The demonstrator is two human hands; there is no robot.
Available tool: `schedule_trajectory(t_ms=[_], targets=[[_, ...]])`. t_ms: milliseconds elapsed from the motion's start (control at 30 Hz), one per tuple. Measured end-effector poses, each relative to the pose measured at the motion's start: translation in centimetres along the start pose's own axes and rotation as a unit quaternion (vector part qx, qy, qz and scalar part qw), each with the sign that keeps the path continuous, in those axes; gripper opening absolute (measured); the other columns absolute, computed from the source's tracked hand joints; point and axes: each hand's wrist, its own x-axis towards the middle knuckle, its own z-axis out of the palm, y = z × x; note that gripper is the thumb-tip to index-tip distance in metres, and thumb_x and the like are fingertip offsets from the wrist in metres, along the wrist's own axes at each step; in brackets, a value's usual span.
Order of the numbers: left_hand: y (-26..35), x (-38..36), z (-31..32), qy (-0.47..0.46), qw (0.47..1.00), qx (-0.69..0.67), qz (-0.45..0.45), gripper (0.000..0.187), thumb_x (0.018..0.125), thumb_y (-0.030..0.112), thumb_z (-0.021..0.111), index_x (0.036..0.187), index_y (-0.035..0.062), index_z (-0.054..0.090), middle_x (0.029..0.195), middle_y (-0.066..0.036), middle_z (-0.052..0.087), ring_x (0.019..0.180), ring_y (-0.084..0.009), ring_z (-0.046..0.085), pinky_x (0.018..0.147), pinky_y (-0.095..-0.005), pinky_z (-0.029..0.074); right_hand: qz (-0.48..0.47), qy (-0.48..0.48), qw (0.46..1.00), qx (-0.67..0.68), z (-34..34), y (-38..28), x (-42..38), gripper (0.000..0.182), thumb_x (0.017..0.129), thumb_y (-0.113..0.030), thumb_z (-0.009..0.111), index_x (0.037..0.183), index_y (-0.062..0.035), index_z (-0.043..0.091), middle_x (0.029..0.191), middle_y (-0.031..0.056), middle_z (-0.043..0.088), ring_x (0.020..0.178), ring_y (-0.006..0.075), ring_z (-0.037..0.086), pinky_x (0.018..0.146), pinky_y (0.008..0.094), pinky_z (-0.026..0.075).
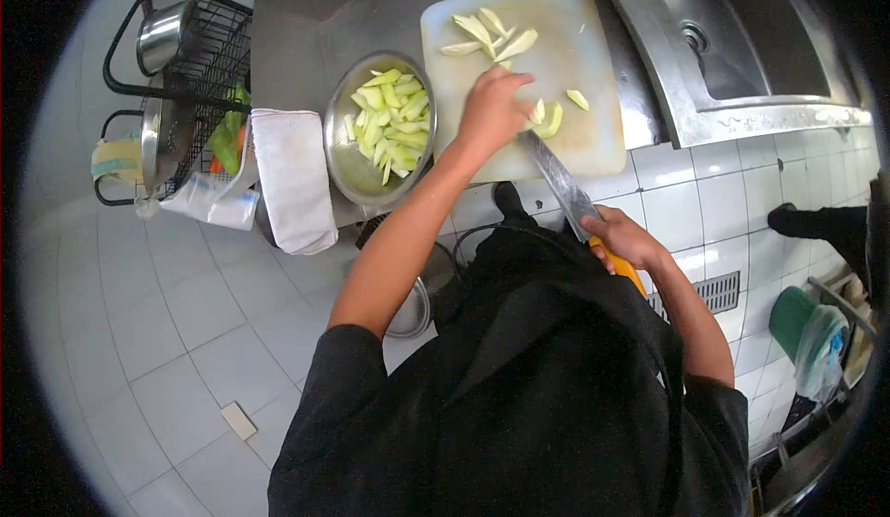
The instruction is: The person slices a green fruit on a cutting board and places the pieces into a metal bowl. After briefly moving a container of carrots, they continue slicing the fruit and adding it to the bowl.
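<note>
My right hand (pixel 619 238) grips a long kitchen knife by its orange handle (pixel 619 264). The broad blade (pixel 559 176) points up and left, its tip end over the near edge of a white cutting board (pixel 575 30). My left hand (pixel 496 109) is over the board, fingers curled down around a pale green vegetable piece (pixel 538 112) close to the knife tip; the palm hides most of the grip. Loose cut wedges (pixel 491 33) lie beyond that hand, and a few more (pixel 551 121) lie to its right. Left of the board, a steel bowl (pixel 338 160) holds many cut pieces (pixel 392 120).
A folded white cloth (pixel 292 178) hangs over the counter's left edge. Beside it, a black wire rack (pixel 209 49) holds a steel pot (pixel 165 37) and leafy greens (pixel 225 141). A steel sink (pixel 742 44) adjoins on the right. Another person's dark-clad leg (pixel 825 223) shows at far right.
</note>
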Motion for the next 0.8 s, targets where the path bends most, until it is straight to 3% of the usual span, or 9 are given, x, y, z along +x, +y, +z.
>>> schedule_trajectory(t_ms=[67, 167, 267, 367, 533, 567, 667, 700, 800], targets=[[0.4, 1.2, 1.7, -0.057, 0.998, 0.025, 0.028, 0.034, 0.073, 0.011, 0.075, 0.107, 0.0081, 0.076, 0.106, -0.019, 0.069, 0.097, -0.0346, 0.066, 0.091, -0.0399, 0.053, -0.006, -0.002, 1.000, -0.006, -0.2, 0.3, 0.1, 0.023, 0.107, -0.028, 0.046, 0.102, -0.0057, 0.048, 0.064, 0.0035, 0.050, 0.043, 0.0135, 0.049, 0.039, 0.0303, 0.044], [-0.6, 1.8, 4.1, -0.156, 0.987, 0.040, -0.003, 0.032, 0.074, 0.006, 0.070, 0.105, 0.0071, 0.076, 0.104, -0.018, 0.072, 0.099, -0.0370, 0.066, 0.097, -0.0415, 0.052, -0.010, -0.009, 0.999, -0.033, -0.8, 0.6, -0.1, 0.022, 0.106, -0.027, 0.046, 0.102, -0.0051, 0.048, 0.064, 0.0033, 0.049, 0.043, 0.0138, 0.049, 0.039, 0.0311, 0.044], [-1.2, 1.9, 4.2, -0.154, 0.984, 0.013, -0.091, 0.035, 0.070, 0.014, 0.077, 0.104, 0.0090, 0.076, 0.096, -0.016, 0.073, 0.096, -0.0352, 0.066, 0.090, -0.0433, 0.053, -0.010, -0.010, 1.000, -0.027, -0.5, 0.2, -0.2, 0.023, 0.105, -0.026, 0.050, 0.103, -0.0032, 0.053, 0.062, 0.0022, 0.048, 0.045, 0.0122, 0.048, 0.040, 0.0292, 0.043], [-1.3, 2.4, 2.2, -0.094, 0.990, 0.029, -0.100, 0.032, 0.073, 0.018, 0.081, 0.103, 0.0080, 0.076, 0.090, -0.016, 0.073, 0.092, -0.0344, 0.068, 0.086, -0.0435, 0.054, -0.012, -0.027, 0.997, -0.077, 0.1, 0.1, 1.5, 0.024, 0.106, -0.026, 0.046, 0.103, -0.0021, 0.049, 0.064, 0.0045, 0.049, 0.043, 0.0151, 0.050, 0.039, 0.0316, 0.044], [-3.1, 4.9, -0.1, -0.017, 0.989, 0.008, -0.146, 0.036, 0.072, 0.020, 0.085, 0.104, 0.0059, 0.076, 0.084, -0.018, 0.072, 0.089, -0.0326, 0.070, 0.084, -0.0434, 0.054, -0.022, 0.022, 0.987, -0.158, 0.5, -0.8, 1.5, 0.027, 0.105, -0.028, 0.048, 0.104, -0.0016, 0.053, 0.067, 0.0055, 0.051, 0.045, 0.0159, 0.052, 0.040, 0.0313, 0.045], [-3.8, 5.7, -0.5, -0.030, 0.989, 0.025, -0.143, 0.043, 0.072, 0.020, 0.086, 0.111, 0.0050, 0.074, 0.095, -0.020, 0.072, 0.094, -0.0330, 0.069, 0.087, -0.0436, 0.053, -0.021, 0.025, 0.985, -0.170, 0.5, -1.0, 1.1, 0.027, 0.105, -0.028, 0.048, 0.104, -0.0012, 0.053, 0.067, 0.0055, 0.051, 0.045, 0.0162, 0.052, 0.041, 0.0312, 0.045], [-3.9, 6.6, -1.1, 0.115, 0.988, 0.101, -0.028, 0.047, 0.073, 0.021, 0.085, 0.116, 0.0058, 0.073, 0.109, -0.022, 0.070, 0.100, -0.0341, 0.068, 0.092, -0.0442, 0.052, -0.025, 0.042, 0.982, -0.184, 0.3, -1.4, -1.1, 0.028, 0.105, -0.028, 0.048, 0.104, -0.0001, 0.054, 0.068, 0.0051, 0.051, 0.046, 0.0156, 0.052, 0.042, 0.0299, 0.046], [-2.9, 6.7, -1.8, 0.063, 0.992, 0.092, -0.059, 0.052, 0.076, 0.023, 0.084, 0.123, 0.0070, 0.070, 0.121, -0.021, 0.066, 0.110, -0.0350, 0.064, 0.097, -0.0442, 0.050, -0.028, 0.050, 0.981, -0.185, 0.1, -1.4, -2.1, 0.029, 0.104, -0.028, 0.048, 0.104, 0.0003, 0.055, 0.068, 0.0049, 0.051, 0.046, 0.0152, 0.051, 0.043, 0.0293, 0.046], [-1.4, 5.0, -0.6, -0.053, 0.991, -0.017, -0.123, 0.052, 0.079, 0.023, 0.080, 0.127, 0.0086, 0.067, 0.121, -0.020, 0.063, 0.118, -0.0372, 0.058, 0.102, -0.0440, 0.047, -0.037, 0.070, 0.987, -0.139, -1.3, -0.2, -5.4, 0.028, 0.104, -0.027, 0.048, 0.103, 0.0002, 0.057, 0.068, 0.0040, 0.051, 0.048, 0.0129, 0.050, 0.043, 0.0279, 0.045]])
